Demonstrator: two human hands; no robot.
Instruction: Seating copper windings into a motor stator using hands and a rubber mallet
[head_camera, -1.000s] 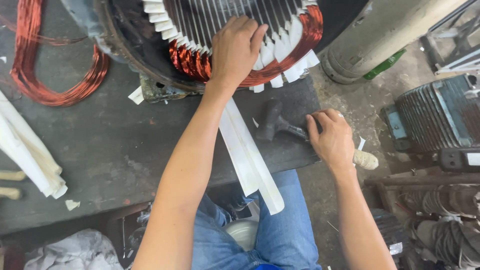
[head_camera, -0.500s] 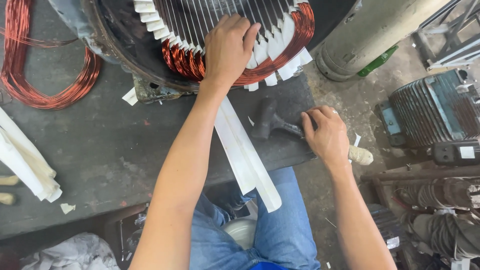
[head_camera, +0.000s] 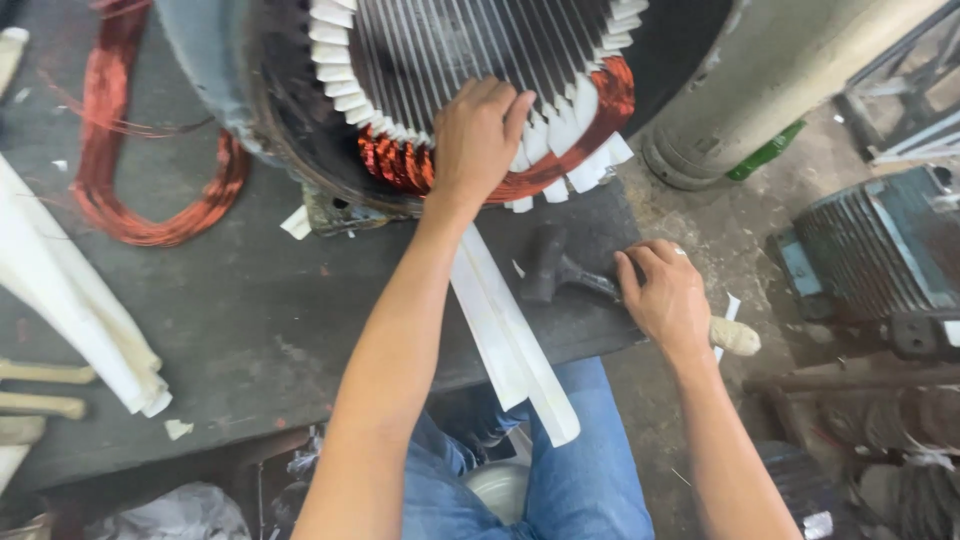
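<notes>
Little has moved: your left hand (head_camera: 478, 135) presses the copper winding (head_camera: 400, 165) at twelve o'clock, steadying it; your right hand (head_camera: 665, 295) grips the mallet (head_camera: 560, 268).

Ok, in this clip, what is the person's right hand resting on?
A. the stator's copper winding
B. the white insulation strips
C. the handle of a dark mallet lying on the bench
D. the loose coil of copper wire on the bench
C: the right hand lies over the handle of the dark mallet at the bench edge, while the left hand presses on the stator winding.
</notes>
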